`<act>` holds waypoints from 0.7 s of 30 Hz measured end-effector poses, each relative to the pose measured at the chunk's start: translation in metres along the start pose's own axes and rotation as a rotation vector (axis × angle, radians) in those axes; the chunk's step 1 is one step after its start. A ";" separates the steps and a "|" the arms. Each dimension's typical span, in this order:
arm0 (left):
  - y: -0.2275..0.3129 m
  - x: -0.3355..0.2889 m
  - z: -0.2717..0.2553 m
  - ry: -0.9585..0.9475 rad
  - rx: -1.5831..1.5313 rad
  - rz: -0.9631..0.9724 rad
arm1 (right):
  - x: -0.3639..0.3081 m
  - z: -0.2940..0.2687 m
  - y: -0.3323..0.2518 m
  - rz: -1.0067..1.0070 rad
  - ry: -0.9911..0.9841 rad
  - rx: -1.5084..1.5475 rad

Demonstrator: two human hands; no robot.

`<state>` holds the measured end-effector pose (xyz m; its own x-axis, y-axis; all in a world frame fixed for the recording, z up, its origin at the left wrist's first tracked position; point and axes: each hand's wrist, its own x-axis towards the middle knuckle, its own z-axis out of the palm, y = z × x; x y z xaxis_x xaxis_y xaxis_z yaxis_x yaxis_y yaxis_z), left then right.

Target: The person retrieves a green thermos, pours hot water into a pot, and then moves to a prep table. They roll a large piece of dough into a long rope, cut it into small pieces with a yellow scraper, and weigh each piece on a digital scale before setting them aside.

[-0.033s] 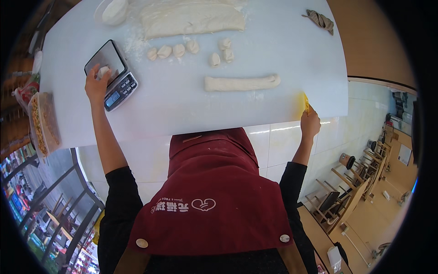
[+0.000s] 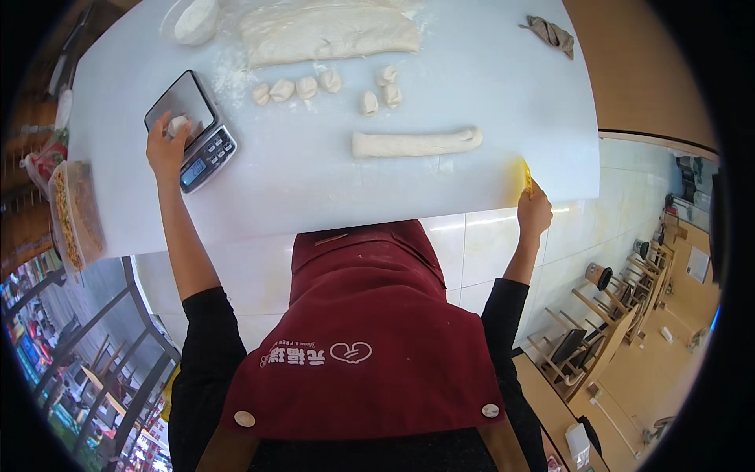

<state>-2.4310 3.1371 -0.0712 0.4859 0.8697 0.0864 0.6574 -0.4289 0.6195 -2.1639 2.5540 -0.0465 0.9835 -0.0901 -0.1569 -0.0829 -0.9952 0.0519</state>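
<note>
At the left of the table, my left hand (image 2: 165,149) reaches over a kitchen scale (image 2: 199,105) with a lit display. Its fingers are closed around a small dough piece (image 2: 178,124) on the dark weighing plate. My right hand (image 2: 535,211), by the table's near right edge, grips a yellow dough scraper (image 2: 526,175) held on edge. Between the hands lies a dough rope (image 2: 417,143), running left to right. Beyond it sit several small cut dough pieces (image 2: 306,86), some in a row and others in a cluster to their right.
A large floured dough slab (image 2: 330,38) lies at the far side of the white table (image 2: 283,173), beside a bowl of flour (image 2: 195,22). A crumpled cloth (image 2: 550,36) rests at the far right. A plastic tub (image 2: 75,216) stands at the left edge.
</note>
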 end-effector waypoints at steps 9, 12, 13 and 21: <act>0.000 -0.003 0.007 0.056 0.148 0.076 | -0.002 0.004 0.001 -0.006 0.054 0.009; 0.021 -0.007 0.022 0.047 0.107 0.159 | -0.002 0.006 0.003 -0.010 0.064 -0.005; 0.033 -0.009 0.029 0.049 0.122 0.131 | -0.002 0.007 0.003 -0.008 0.059 -0.011; 0.190 -0.042 0.173 -0.399 -0.129 0.489 | -0.001 0.008 -0.002 -0.021 0.051 -0.079</act>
<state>-2.2270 2.9769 -0.0920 0.9051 0.4130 0.1009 0.2435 -0.6982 0.6732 -2.1662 2.5561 -0.0539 0.9920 -0.0654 -0.1081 -0.0514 -0.9905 0.1275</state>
